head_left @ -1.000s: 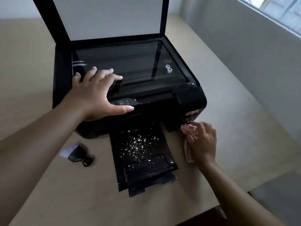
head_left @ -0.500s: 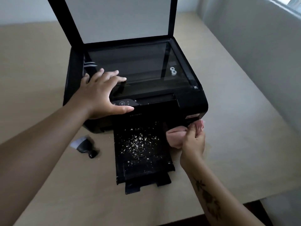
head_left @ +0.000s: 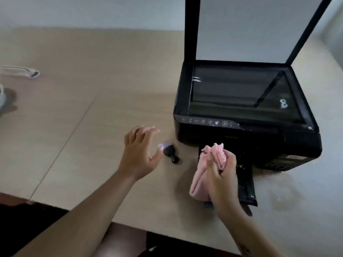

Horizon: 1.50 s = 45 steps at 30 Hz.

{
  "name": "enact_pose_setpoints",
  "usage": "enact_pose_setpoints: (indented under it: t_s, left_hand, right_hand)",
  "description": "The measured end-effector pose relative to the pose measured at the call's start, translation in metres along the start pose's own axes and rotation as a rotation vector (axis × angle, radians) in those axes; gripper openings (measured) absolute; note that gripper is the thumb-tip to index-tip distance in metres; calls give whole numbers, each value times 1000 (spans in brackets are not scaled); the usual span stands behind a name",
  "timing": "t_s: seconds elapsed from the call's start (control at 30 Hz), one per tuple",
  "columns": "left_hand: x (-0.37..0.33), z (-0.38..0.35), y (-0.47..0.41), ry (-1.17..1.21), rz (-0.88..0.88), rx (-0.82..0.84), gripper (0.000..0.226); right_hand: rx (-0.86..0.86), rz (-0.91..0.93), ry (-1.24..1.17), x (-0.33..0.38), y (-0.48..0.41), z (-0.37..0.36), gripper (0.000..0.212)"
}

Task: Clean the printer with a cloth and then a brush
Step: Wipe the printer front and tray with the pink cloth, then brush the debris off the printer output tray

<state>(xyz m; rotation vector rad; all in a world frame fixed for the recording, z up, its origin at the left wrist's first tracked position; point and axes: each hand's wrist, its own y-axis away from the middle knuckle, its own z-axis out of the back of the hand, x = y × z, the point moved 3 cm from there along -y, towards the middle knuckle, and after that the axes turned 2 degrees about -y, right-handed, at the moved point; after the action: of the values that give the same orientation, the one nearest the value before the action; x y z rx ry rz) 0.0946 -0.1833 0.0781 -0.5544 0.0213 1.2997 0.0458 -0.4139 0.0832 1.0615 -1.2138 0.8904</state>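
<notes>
A black printer (head_left: 246, 125) stands at the right of the table with its scanner lid raised and the glass bare. Its output tray (head_left: 246, 184) sticks out toward me, mostly hidden behind my right hand. My right hand (head_left: 222, 179) is shut on a bunched pink cloth (head_left: 202, 175), held over the tray. A small black brush with pale bristles (head_left: 169, 151) lies on the table just left of the printer. My left hand (head_left: 139, 154) hovers with fingers spread, right beside the brush, its thumb close to the bristles. Nothing is in that hand.
The beige table (head_left: 83, 127) reaches far to the left, with a seam running diagonally. A white object (head_left: 20, 72) lies at the far left and another pale item (head_left: 1, 97) is cut off by the frame edge. The table's near edge lies below my forearms.
My left hand left the printer's top and came down beside the brush. My right hand lifted the cloth away from the printer's front right, over the tray. The view swung left.
</notes>
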Motion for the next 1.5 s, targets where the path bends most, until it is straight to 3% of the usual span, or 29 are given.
enact_pose_setpoints:
  t_s: [0.17,0.27,0.33,0.43,0.5,0.67,0.87,0.97,1.13,1.23,1.37,1.5]
  left_hand:
    - [68,16,72,107,259,181,52]
    - [87,14,94,175,299,222,57]
    - [86,4,100,172,241,271,58]
    - [86,-18,104,111,154,397,65]
    - [89,-35,106,23,133,516,68]
    - [101,-59,97,-89,16,554,73]
    - [103,-50,74,-15,14,470,61]
    - [98,-38,36,42,-40,379,52]
    - [49,-16,-49,142,-234,155,44]
    - [2,-8,-97,190,-347,62,40]
    - [-52,-22,-140,226,-387,257,50]
    - [-81,-49,-165,164,-350,406,60]
  right_hand:
    - [372,59,199,-16,1,-109,21]
    - [649,244,856,-65,2,-151,59]
    - [768,341,1242,-96,2,-155,64]
    - [824,343,1381,-113,9,-154,57]
    - [741,333,1302,-107,10,-151,51]
    - [168,326,1214,-97,-19,-130,43]
    - [271,187,1297,-112,-38,-129,48]
    - [304,148,1136,-101,-40,-126,50]
    - [39,241,816,-50,-29,-91,22]
    - [-109,203,729,-22,-26,-47,14]
    - [-335,129,691,-7,-32,23,15]
    - [-453,97,742,-9,-44,79,14]
